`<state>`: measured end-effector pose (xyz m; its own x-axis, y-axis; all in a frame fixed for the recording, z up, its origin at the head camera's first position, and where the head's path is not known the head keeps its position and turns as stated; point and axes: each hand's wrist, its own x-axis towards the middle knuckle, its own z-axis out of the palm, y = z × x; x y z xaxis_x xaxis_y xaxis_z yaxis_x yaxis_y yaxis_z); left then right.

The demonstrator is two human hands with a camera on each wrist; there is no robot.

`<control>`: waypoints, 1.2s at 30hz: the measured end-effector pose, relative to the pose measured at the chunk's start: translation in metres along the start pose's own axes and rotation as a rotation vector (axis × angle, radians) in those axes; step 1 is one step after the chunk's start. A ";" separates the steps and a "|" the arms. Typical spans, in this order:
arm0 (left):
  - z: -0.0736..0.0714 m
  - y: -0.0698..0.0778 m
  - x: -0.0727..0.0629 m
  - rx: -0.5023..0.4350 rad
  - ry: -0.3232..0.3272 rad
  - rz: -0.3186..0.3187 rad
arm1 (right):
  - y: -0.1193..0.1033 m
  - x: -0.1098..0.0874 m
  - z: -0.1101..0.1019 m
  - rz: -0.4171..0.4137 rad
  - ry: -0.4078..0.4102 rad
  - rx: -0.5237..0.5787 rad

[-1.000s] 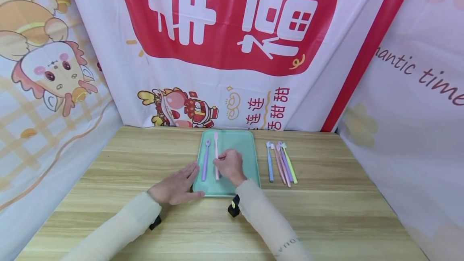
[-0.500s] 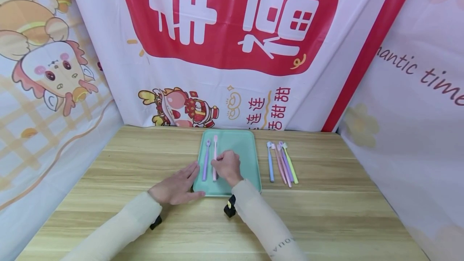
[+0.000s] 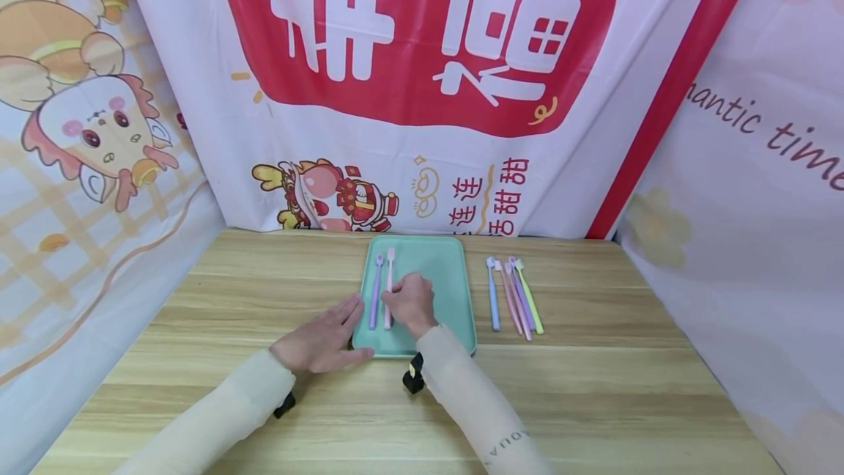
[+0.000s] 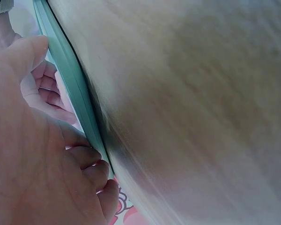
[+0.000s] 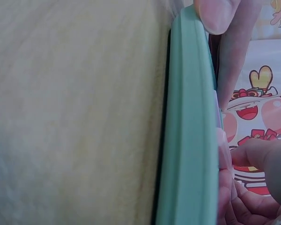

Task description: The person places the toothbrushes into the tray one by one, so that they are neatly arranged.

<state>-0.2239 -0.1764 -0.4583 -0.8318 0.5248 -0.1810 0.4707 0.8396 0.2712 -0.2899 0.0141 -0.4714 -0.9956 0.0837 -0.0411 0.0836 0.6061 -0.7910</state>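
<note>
A light green tray (image 3: 435, 259) lies on the wooden table near its back edge. My left hand (image 3: 321, 339) rests at the tray's left front corner, fingers straight and thumb along the front rim; the left wrist view shows that hand (image 4: 51, 136) against the tray's side (image 4: 72, 77). Over the tray, my right hand (image 3: 412, 305) pinches a pink toothbrush (image 3: 390, 273) by its handle, head toward the back. Left of it, nearly parallel, a purple toothbrush (image 3: 375, 299) lies on the tray. In the right wrist view, my right hand's curled fingers (image 5: 253, 199) partly hide the toothbrush.
Right of the tray, several toothbrushes lie on the table (image 3: 593, 387): a blue toothbrush (image 3: 494, 303) slightly apart, then pink and purple ones bunched beside a yellow-green toothbrush (image 3: 530, 303). A printed curtain (image 3: 422, 94) hangs behind the table; printed sheets flank both sides.
My right hand has shifted slightly left with the pink toothbrush, bringing it closer to and more in line with the purple one. My left hand has stayed at the tray's corner.
</note>
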 end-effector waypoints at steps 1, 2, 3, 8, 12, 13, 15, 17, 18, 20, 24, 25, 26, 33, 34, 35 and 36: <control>0.000 0.000 0.000 -0.001 0.000 0.001 | 0.000 0.001 0.001 0.003 0.001 -0.005; 0.000 0.000 0.000 -0.001 0.001 0.002 | 0.000 0.002 0.001 0.008 -0.001 -0.010; 0.000 0.000 0.000 -0.001 0.000 0.002 | 0.000 0.002 0.002 0.014 -0.003 -0.012; 0.000 0.000 0.000 0.002 -0.001 0.003 | 0.000 0.006 0.004 0.039 -0.029 -0.020; 0.000 0.000 -0.001 0.006 0.000 0.007 | 0.000 0.008 0.004 0.048 -0.044 -0.022; 0.000 0.000 -0.001 0.007 0.001 0.008 | 0.000 0.007 0.005 0.046 -0.045 -0.024; 0.000 0.000 -0.001 0.010 0.002 0.009 | -0.001 0.007 0.005 0.042 -0.047 -0.028; 0.001 -0.001 -0.001 0.011 0.003 0.011 | -0.002 0.006 0.004 0.036 -0.047 -0.033; 0.001 -0.001 -0.001 0.010 0.002 0.011 | -0.002 0.006 0.004 0.032 -0.048 -0.036; 0.001 -0.001 0.000 0.009 0.001 0.012 | -0.003 0.005 0.004 0.027 -0.046 -0.043; 0.000 -0.001 0.000 0.003 -0.001 0.011 | -0.004 0.004 0.003 0.018 -0.040 -0.047; 0.000 -0.001 0.000 0.002 0.000 0.011 | -0.004 0.004 0.003 0.017 -0.038 -0.048; 0.000 -0.001 0.000 0.003 0.000 0.011 | -0.004 0.004 0.003 0.016 -0.038 -0.048; 0.001 -0.002 0.000 -0.001 -0.003 0.014 | -0.004 0.003 0.003 -0.005 -0.034 -0.065; 0.001 -0.002 0.000 0.000 -0.003 0.014 | -0.004 0.004 0.004 -0.003 -0.034 -0.068; 0.001 -0.003 0.001 0.001 -0.002 0.015 | -0.004 0.004 0.004 -0.001 -0.034 -0.072; 0.001 -0.003 0.001 0.002 -0.002 0.016 | -0.004 0.004 0.004 0.003 -0.035 -0.075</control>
<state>-0.2254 -0.1782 -0.4605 -0.8236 0.5383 -0.1785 0.4844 0.8314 0.2722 -0.2944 0.0083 -0.4707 -0.9961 0.0588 -0.0651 0.0877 0.6633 -0.7432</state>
